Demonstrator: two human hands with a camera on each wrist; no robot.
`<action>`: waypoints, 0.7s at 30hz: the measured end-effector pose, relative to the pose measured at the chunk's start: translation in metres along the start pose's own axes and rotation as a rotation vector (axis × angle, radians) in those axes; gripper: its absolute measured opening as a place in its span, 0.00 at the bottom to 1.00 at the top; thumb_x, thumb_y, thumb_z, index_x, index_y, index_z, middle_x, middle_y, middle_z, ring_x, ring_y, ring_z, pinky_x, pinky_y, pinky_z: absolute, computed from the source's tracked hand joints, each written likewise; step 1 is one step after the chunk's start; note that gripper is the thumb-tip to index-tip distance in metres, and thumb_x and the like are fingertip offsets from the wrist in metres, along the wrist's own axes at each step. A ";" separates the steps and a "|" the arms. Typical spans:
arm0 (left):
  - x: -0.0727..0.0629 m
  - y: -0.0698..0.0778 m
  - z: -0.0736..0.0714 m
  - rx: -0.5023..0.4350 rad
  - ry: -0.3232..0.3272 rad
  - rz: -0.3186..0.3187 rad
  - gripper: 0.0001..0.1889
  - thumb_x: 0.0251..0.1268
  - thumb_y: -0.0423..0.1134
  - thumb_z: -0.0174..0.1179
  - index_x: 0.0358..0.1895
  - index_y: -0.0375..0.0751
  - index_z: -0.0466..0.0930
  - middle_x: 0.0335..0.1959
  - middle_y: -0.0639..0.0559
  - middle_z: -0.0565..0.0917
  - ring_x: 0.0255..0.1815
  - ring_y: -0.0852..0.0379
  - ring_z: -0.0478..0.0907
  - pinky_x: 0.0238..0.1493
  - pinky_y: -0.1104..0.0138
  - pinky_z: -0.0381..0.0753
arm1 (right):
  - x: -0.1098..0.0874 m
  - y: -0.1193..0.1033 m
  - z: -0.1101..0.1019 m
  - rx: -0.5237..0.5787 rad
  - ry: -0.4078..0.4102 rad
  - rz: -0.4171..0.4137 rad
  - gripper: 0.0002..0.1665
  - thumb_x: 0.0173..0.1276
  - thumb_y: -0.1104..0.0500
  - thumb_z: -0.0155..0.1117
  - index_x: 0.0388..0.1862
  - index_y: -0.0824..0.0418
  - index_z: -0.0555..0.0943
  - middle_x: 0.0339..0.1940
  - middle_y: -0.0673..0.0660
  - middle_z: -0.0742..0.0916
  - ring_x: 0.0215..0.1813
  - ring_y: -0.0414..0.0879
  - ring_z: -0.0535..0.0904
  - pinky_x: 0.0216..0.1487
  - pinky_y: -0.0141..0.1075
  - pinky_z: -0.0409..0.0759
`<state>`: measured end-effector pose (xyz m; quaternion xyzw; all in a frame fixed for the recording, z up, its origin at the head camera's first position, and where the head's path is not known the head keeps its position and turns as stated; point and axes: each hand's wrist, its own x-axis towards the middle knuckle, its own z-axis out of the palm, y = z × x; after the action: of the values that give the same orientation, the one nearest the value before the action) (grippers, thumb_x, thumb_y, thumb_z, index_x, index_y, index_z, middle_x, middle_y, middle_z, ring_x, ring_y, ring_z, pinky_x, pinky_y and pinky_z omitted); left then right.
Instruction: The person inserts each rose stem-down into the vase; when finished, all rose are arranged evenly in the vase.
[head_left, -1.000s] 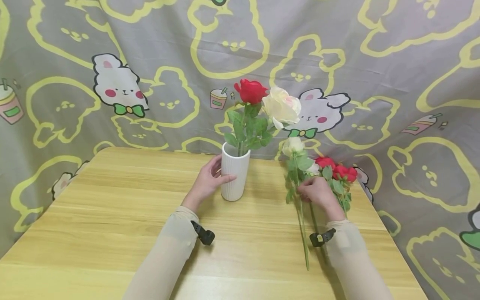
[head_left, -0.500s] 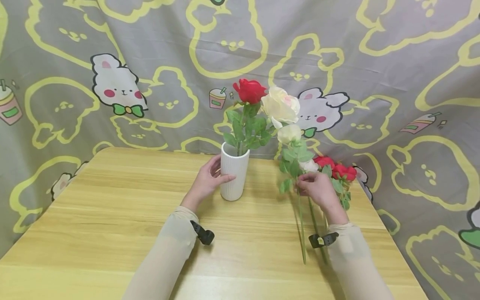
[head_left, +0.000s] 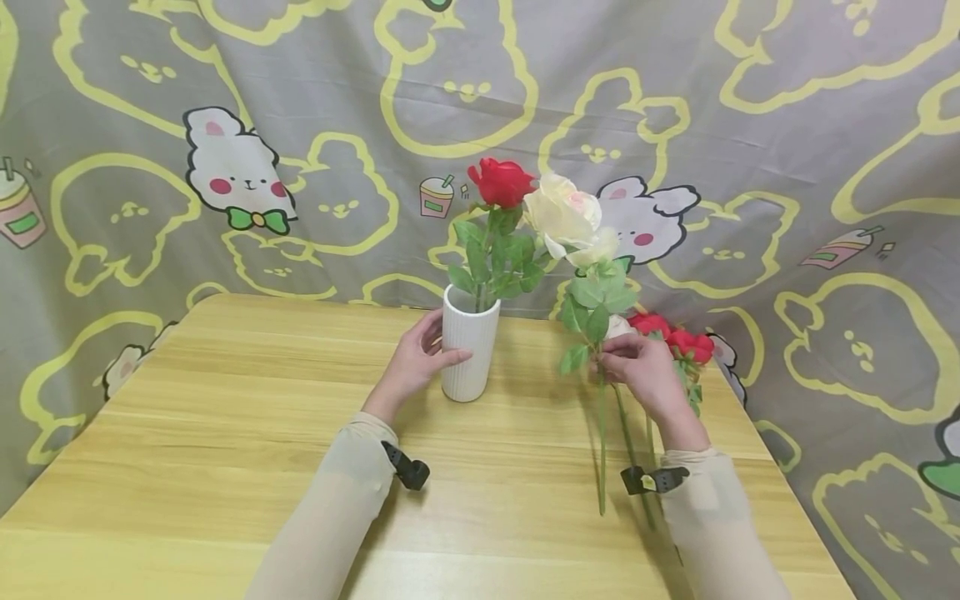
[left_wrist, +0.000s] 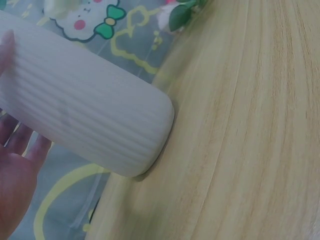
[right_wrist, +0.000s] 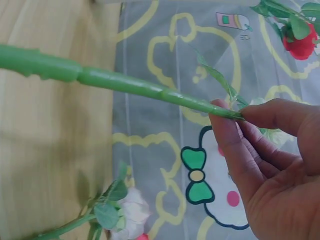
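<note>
A white ribbed vase [head_left: 472, 354] stands upright on the table, holding a red rose [head_left: 501, 182] and a large cream rose [head_left: 561, 215]. My left hand [head_left: 416, 360] grips its left side, thumb across the front; the left wrist view shows the vase base [left_wrist: 140, 130] on the wood. My right hand [head_left: 647, 371] pinches the stem of another cream rose [head_left: 597, 247] high up, just under its leaves. That stem [right_wrist: 135, 86] crosses the right wrist view between thumb and fingers. In the head view, its bloom overlaps the cream rose in the vase.
Several more roses lie at the table's right: red roses [head_left: 690, 344] and a pale one [right_wrist: 131, 215], their stems partly under my right arm. A patterned grey curtain [head_left: 322, 92] hangs right behind the wooden table [head_left: 225, 417].
My right hand has raised the cream rose slightly and tilted it, its bloom shifting left and then right, its stem's lower end drawn up. The left hand and vase have stayed put.
</note>
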<state>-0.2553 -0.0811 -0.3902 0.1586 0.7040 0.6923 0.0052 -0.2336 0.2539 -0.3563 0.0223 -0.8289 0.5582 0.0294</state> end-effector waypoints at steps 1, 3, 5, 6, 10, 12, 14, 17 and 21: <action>0.000 0.000 0.000 0.000 0.000 0.000 0.38 0.57 0.28 0.71 0.71 0.36 0.63 0.70 0.39 0.68 0.71 0.47 0.63 0.70 0.59 0.64 | 0.000 -0.002 0.000 0.012 0.003 -0.006 0.14 0.67 0.69 0.62 0.46 0.80 0.76 0.37 0.68 0.86 0.33 0.42 0.85 0.38 0.33 0.86; 0.000 0.000 0.000 0.000 0.001 -0.002 0.38 0.57 0.28 0.71 0.71 0.37 0.64 0.70 0.39 0.68 0.71 0.47 0.63 0.70 0.58 0.64 | -0.001 -0.006 0.000 0.030 0.015 -0.024 0.14 0.67 0.69 0.62 0.46 0.80 0.76 0.38 0.69 0.85 0.33 0.42 0.86 0.38 0.33 0.86; 0.000 0.000 0.000 -0.001 0.001 -0.001 0.38 0.57 0.28 0.71 0.71 0.36 0.63 0.70 0.39 0.68 0.71 0.47 0.63 0.70 0.58 0.64 | -0.002 -0.010 -0.001 0.054 0.035 -0.041 0.14 0.67 0.69 0.62 0.46 0.81 0.76 0.38 0.68 0.85 0.34 0.41 0.86 0.39 0.34 0.86; 0.000 0.000 0.000 -0.001 0.001 0.000 0.38 0.57 0.28 0.71 0.71 0.36 0.63 0.70 0.39 0.68 0.71 0.47 0.63 0.70 0.58 0.64 | -0.002 -0.012 -0.001 0.065 0.048 -0.051 0.15 0.67 0.69 0.63 0.47 0.81 0.76 0.38 0.67 0.86 0.33 0.40 0.85 0.38 0.34 0.86; 0.000 0.000 0.000 -0.001 0.000 0.005 0.39 0.57 0.28 0.71 0.71 0.36 0.63 0.70 0.39 0.68 0.71 0.47 0.63 0.70 0.57 0.64 | -0.005 -0.020 -0.001 0.083 0.110 -0.082 0.15 0.67 0.69 0.65 0.47 0.80 0.76 0.36 0.59 0.86 0.34 0.38 0.85 0.37 0.33 0.86; 0.000 0.000 0.000 0.000 0.000 0.006 0.39 0.57 0.28 0.71 0.71 0.36 0.63 0.70 0.39 0.68 0.71 0.47 0.63 0.70 0.57 0.64 | -0.006 -0.024 -0.002 0.096 0.142 -0.099 0.15 0.66 0.69 0.65 0.47 0.80 0.77 0.34 0.55 0.85 0.34 0.39 0.85 0.37 0.33 0.86; 0.000 0.000 0.000 -0.001 0.000 0.007 0.39 0.57 0.28 0.71 0.71 0.36 0.63 0.70 0.38 0.68 0.71 0.47 0.63 0.70 0.57 0.64 | -0.008 -0.027 -0.002 0.135 0.166 -0.113 0.14 0.66 0.69 0.66 0.46 0.80 0.77 0.33 0.53 0.86 0.34 0.39 0.86 0.39 0.35 0.86; 0.000 0.001 0.000 -0.002 -0.001 0.009 0.39 0.57 0.28 0.71 0.71 0.36 0.63 0.70 0.38 0.68 0.71 0.46 0.63 0.70 0.57 0.63 | -0.010 -0.032 -0.002 0.207 0.198 -0.142 0.12 0.65 0.72 0.66 0.43 0.79 0.77 0.32 0.52 0.87 0.35 0.42 0.86 0.40 0.36 0.86; -0.001 0.001 0.001 -0.001 -0.002 0.007 0.39 0.57 0.28 0.71 0.72 0.36 0.63 0.70 0.39 0.67 0.71 0.47 0.63 0.70 0.57 0.63 | -0.014 -0.038 -0.002 0.273 0.220 -0.183 0.08 0.63 0.74 0.66 0.40 0.77 0.78 0.32 0.53 0.87 0.35 0.43 0.86 0.39 0.35 0.86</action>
<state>-0.2544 -0.0808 -0.3894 0.1617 0.7032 0.6923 0.0038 -0.2172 0.2413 -0.3210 0.0403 -0.7317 0.6597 0.1670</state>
